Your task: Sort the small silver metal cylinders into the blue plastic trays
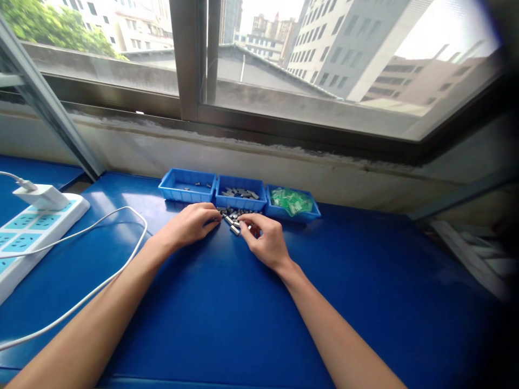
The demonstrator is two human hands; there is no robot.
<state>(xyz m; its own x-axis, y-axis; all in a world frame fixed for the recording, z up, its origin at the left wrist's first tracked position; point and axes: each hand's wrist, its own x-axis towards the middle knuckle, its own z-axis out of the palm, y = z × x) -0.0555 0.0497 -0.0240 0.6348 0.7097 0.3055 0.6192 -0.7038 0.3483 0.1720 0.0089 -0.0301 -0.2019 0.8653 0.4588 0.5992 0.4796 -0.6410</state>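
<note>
A loose pile of small silver and dark metal pieces (234,229) lies on the blue table in front of the bins. My left hand (197,222) is at the pile's left edge, fingers curled together and tips against the pieces; whatever they pinch is hidden. On the other side, my right hand (265,237) has thumb and index finger closed in a pinch at the pile, and its contents are too small to make out. Behind the pile, the middle blue bin (240,204) holds many similar metal pieces.
The left blue bin (188,194) has a few small pieces in it. Green and clear plastic packets (292,201) fill the right blue bin (312,216). A power strip (77,208) with a white charger (42,197) and a looping white cable (138,246) lies left. A window (259,116) stands behind.
</note>
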